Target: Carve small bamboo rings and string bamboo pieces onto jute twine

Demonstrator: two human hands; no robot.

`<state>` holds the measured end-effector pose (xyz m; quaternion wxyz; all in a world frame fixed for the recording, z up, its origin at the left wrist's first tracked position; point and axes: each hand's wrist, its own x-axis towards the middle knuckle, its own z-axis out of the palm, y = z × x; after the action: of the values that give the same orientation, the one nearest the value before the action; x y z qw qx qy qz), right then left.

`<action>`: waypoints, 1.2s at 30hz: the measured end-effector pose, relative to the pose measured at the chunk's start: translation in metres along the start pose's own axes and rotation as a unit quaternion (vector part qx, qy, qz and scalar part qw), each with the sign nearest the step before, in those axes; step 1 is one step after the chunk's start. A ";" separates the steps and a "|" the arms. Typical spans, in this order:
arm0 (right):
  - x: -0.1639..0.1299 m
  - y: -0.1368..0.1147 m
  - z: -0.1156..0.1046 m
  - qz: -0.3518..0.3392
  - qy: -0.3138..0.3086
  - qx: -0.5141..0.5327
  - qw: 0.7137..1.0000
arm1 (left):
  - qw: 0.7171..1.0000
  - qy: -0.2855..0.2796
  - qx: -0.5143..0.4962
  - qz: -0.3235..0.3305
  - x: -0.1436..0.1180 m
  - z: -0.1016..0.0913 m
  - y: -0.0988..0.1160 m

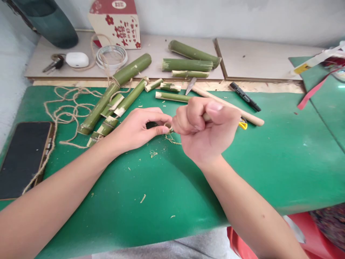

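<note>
My left hand [137, 129] pinched a small bamboo ring [168, 127] just above the green table [269, 169], steadying it, while my right hand [205, 126] clenched a tool handle against it.

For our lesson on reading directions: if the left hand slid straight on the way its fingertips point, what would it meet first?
The left hand points right, toward the right hand. It would meet first the small piece pinched at its fingertips, then that fist, which looks almost touching, though depth is unclear.
</note>
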<state>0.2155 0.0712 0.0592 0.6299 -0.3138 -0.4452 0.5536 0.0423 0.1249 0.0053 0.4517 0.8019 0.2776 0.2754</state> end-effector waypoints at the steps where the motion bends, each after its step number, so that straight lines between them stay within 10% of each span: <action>1: 0.000 0.000 0.001 -0.001 0.005 0.003 1.000 | 1.000 0.001 -0.003 0.000 0.000 0.000 0.000; 36: -0.001 -0.007 0.002 -0.033 0.008 0.041 0.999 | 0.998 -0.011 -0.047 -0.036 0.000 0.000 0.002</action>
<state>0.2170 0.0691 0.0660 0.6634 -0.2772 -0.4272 0.5482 0.0427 0.1243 0.0075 0.5019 0.7721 0.2880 0.2628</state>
